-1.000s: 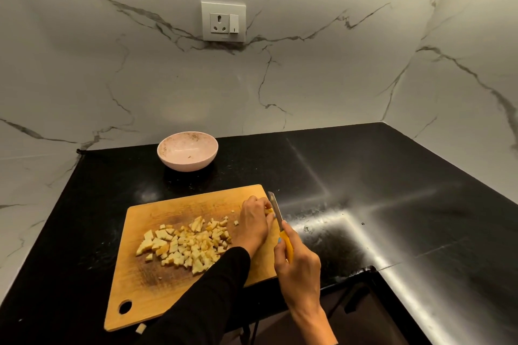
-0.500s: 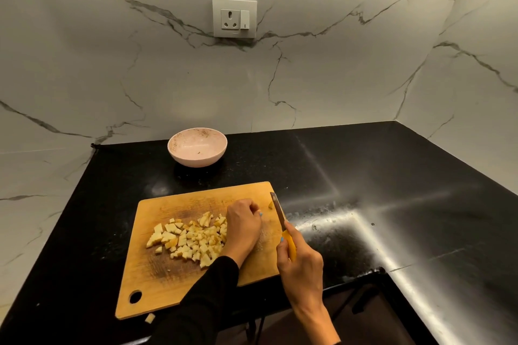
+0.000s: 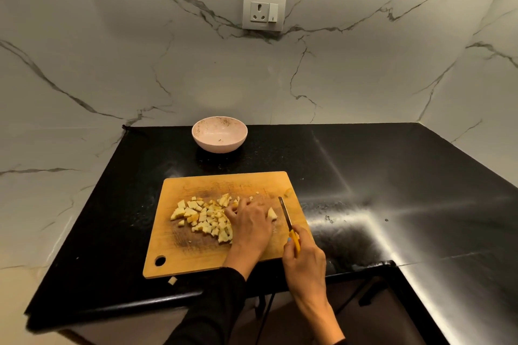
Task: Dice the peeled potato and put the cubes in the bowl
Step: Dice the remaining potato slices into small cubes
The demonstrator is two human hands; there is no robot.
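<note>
Left of the cutting board's (image 3: 179, 255) near corner, on the black counter (image 3: 112, 218): one stray potato cube (image 3: 172, 280), to be collected with the rest. On the board, left of centre: heap of diced potato cubes (image 3: 201, 217), pale yellow, uneven in size, some edges browned. Beyond the board's far edge: pink bowl (image 3: 220, 134), holding no cubes. Right of the heap: left hand (image 3: 249, 225), palm down, fingers curled loosely against the heap and over a last uncut potato piece (image 3: 272, 214); best kept knuckles-forward, fingertips tucked. At the board's right edge: knife (image 3: 286, 216), yellow handle wrapped firmly in right hand (image 3: 304, 263), blade tip forward, just beside the uncut piece. For that piece, short straight downward cuts advised, matching existing cube size. Near the board's far right corner: one small loose scrap (image 3: 288, 192).
</note>
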